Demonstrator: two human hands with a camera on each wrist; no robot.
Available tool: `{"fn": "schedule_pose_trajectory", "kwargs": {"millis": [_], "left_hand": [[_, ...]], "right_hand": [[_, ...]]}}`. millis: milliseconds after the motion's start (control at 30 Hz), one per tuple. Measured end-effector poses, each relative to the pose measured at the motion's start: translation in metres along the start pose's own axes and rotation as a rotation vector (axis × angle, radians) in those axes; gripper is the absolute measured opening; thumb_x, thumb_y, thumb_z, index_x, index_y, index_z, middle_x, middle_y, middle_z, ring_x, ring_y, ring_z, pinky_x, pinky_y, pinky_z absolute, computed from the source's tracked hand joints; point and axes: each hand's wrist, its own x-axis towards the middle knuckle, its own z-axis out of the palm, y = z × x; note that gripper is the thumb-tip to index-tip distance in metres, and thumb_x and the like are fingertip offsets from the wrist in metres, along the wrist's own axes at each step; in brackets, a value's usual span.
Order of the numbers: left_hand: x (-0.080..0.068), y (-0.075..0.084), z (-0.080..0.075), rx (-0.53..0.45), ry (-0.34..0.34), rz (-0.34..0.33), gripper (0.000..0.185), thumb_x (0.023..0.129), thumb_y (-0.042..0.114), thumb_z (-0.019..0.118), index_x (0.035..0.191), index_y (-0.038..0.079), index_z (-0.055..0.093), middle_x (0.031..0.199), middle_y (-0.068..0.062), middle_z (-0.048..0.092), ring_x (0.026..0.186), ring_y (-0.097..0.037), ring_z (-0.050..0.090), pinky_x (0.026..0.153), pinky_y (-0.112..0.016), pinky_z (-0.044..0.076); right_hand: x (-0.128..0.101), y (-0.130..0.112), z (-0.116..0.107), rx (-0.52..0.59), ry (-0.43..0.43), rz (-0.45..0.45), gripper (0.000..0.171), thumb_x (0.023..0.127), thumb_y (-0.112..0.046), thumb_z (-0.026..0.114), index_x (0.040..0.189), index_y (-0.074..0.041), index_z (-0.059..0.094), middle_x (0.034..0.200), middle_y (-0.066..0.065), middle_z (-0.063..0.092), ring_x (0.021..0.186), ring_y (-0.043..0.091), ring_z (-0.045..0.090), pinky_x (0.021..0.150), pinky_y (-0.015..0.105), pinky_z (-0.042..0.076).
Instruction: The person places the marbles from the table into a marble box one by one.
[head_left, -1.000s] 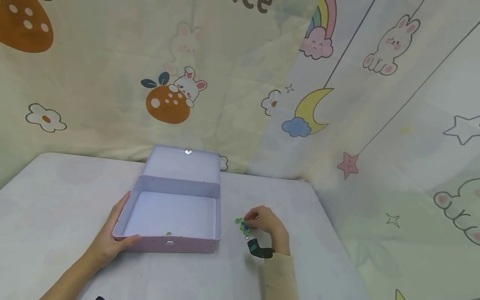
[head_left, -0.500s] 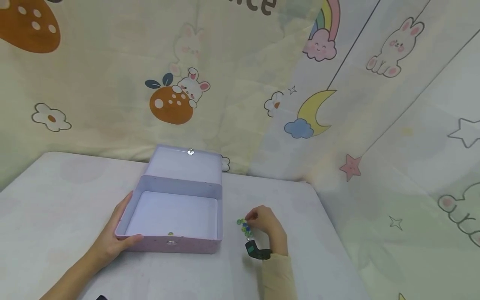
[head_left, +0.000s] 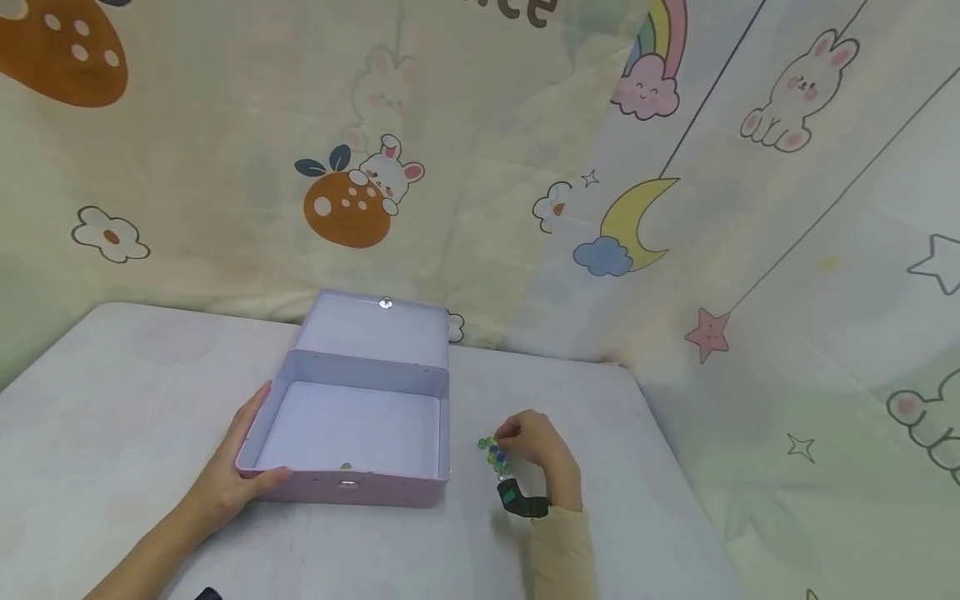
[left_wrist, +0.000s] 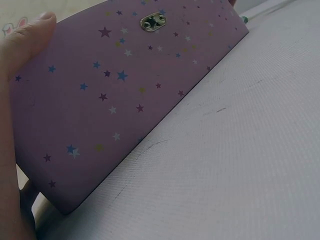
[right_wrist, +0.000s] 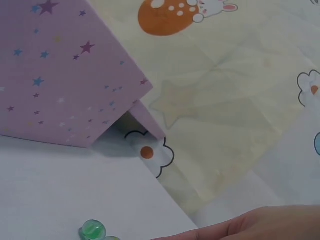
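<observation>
Marbles (head_left: 493,454), green and blue, are lying in a small cluster on the white worktop (head_left: 112,375), at 3 o'clock from the open purple tin box (head_left: 348,487). Your right hand (head_left: 536,450) is resting over them, fingertips (head_left: 504,431) curling onto one marble. Your left hand (head_left: 228,479) is gripping the box's corner at 8 o'clock, thumb on its starred front wall. One green marble (head_left: 346,467) is sitting inside, near that wall.
</observation>
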Motion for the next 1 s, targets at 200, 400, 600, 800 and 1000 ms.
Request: {"fn": "schedule_pose_trajectory", "kwargs": {"millis": [200,400,600,800,1000], "left_hand": [[0.0,0.003,-0.001,-0.004,0.004,0.011,0.106,0.068,0.007,0.073,0.154,0.021,0.012,0.157,-0.004,0.015,0.137,0.007,0.015,0.105,-0.011,0.01],[-0.001,0.004,-0.002,0.002,0.008,0.018,0.107,0.068,0.006,0.073,0.154,0.02,0.012,0.156,-0.006,0.016,0.136,0.004,0.018,0.1,-0.007,0.013],[-0.002,0.005,-0.003,0.009,0.008,0.013,0.106,0.068,0.007,0.073,0.154,0.02,0.012,0.157,-0.005,0.016,0.137,0.005,0.017,0.101,-0.008,0.012],[-0.003,0.005,-0.004,-0.01,-0.003,-0.013,0.105,0.069,0.007,0.072,0.154,0.023,0.012,0.157,-0.004,0.014,0.137,0.006,0.015,0.11,-0.021,0.008],[-0.001,0.002,0.0,-0.034,-0.008,-0.038,0.104,0.071,0.008,0.072,0.154,0.025,0.011,0.159,-0.004,0.012,0.138,0.005,0.013,0.113,-0.05,0.005]], "right_hand": [[-0.003,0.0,-0.004,0.049,0.009,-0.023,0.009,0.085,-0.016,0.069,0.092,-0.014,0.074,0.093,-0.001,0.071,0.087,0.015,0.062,0.086,0.042,0.05],[-0.006,-0.006,-0.009,0.096,0.006,-0.052,0.012,0.086,-0.016,0.067,0.096,-0.014,0.074,0.096,0.0,0.07,0.089,0.015,0.062,0.088,0.043,0.05],[-0.006,-0.013,-0.01,0.128,-0.019,-0.118,0.015,0.088,-0.018,0.066,0.101,-0.014,0.074,0.099,-0.001,0.07,0.09,0.014,0.063,0.089,0.042,0.051],[-0.006,-0.023,-0.011,0.176,-0.055,-0.2,0.019,0.089,-0.019,0.066,0.104,-0.011,0.073,0.101,-0.001,0.071,0.09,0.012,0.064,0.087,0.037,0.052],[-0.006,-0.025,-0.013,0.241,-0.09,-0.259,0.022,0.089,-0.022,0.066,0.106,-0.01,0.072,0.103,0.0,0.071,0.093,0.012,0.064,0.089,0.036,0.051]]}}
